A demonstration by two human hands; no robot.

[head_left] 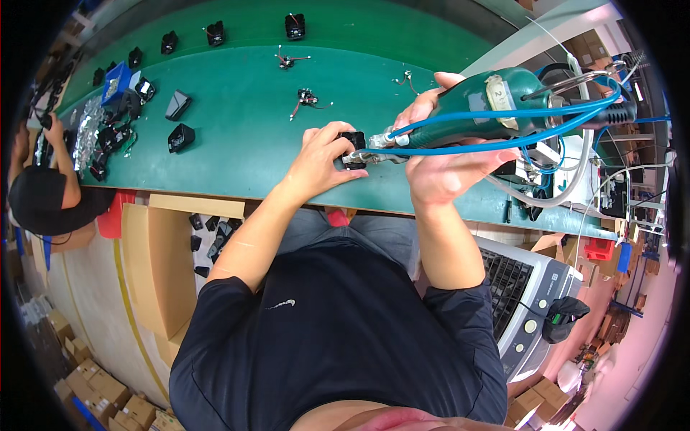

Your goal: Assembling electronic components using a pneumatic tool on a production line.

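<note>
Presently, the black box is pinched between the thumb and bent fingers of the nearer left hand. Right of the box, the green tool is gripped by the right hand, its long axis laid sideways, its nose over the box.

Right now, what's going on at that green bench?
A person's left hand holds a small black part on the green bench. The right hand holds a dark green tool with blue tubes, its tip at that part. Small wired pieces lie farther back; another person is at the left.
</note>
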